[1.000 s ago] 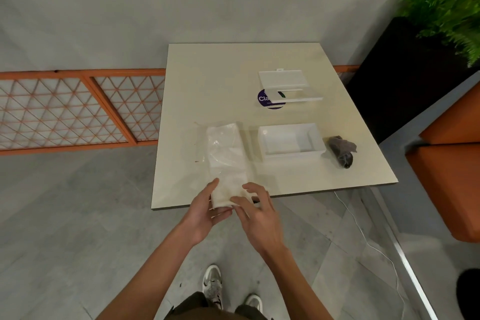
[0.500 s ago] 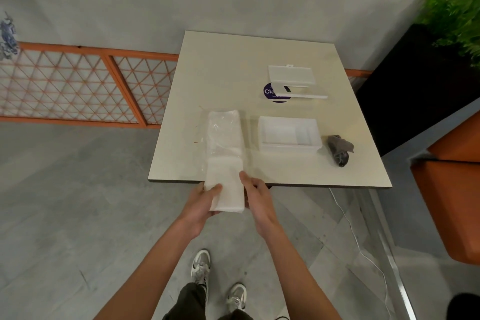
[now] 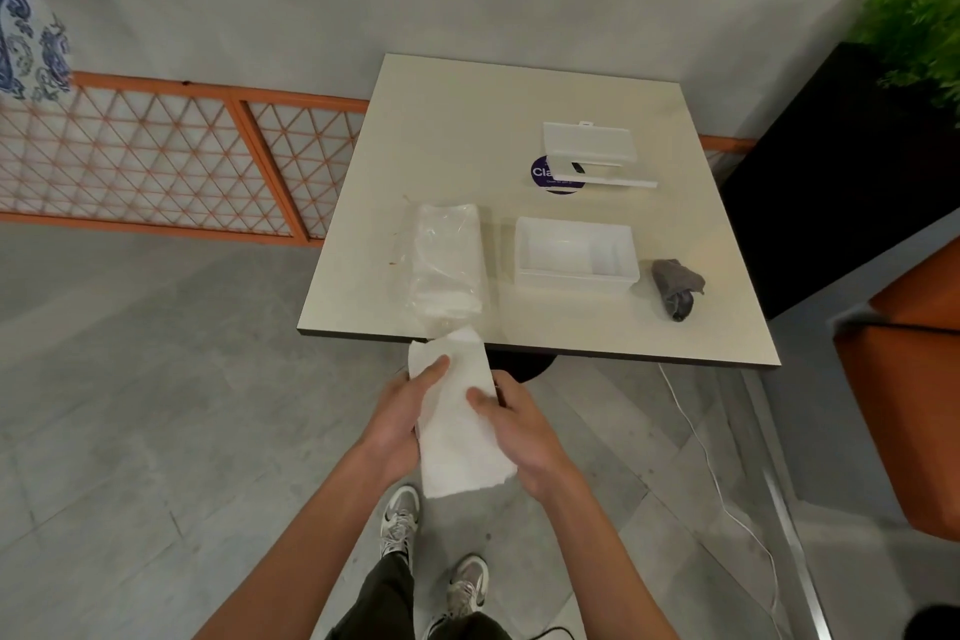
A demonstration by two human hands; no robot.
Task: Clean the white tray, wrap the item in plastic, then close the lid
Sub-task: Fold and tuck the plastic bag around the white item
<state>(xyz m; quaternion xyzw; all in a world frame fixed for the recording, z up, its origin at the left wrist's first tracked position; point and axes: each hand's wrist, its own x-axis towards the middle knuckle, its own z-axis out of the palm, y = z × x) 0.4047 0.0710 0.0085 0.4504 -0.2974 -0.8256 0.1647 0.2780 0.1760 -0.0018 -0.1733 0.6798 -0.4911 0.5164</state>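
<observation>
White soft folded item (image 3: 457,424): gripped by left hand (image 3: 402,413) and right hand (image 3: 522,424), fingers closed on it, below worktop (image 3: 467,130) edge; clear crinkled plastic bag (image 3: 448,260) beside rectangular white tray (image 3: 575,252).

Head view, looking down. Both hands grip a white padded item (image 3: 457,426) just off the near edge of the cream worktop (image 3: 457,130): left hand (image 3: 402,411) on its left side, right hand (image 3: 519,424) on its right. A clear plastic bag (image 3: 447,260) lies on the worktop, its near end meeting the item. To its right sit the white tray (image 3: 574,252) and a crumpled grey cloth (image 3: 675,283); the white lid (image 3: 592,153) lies farther back, partly covering a purple sticker (image 3: 543,174).
</observation>
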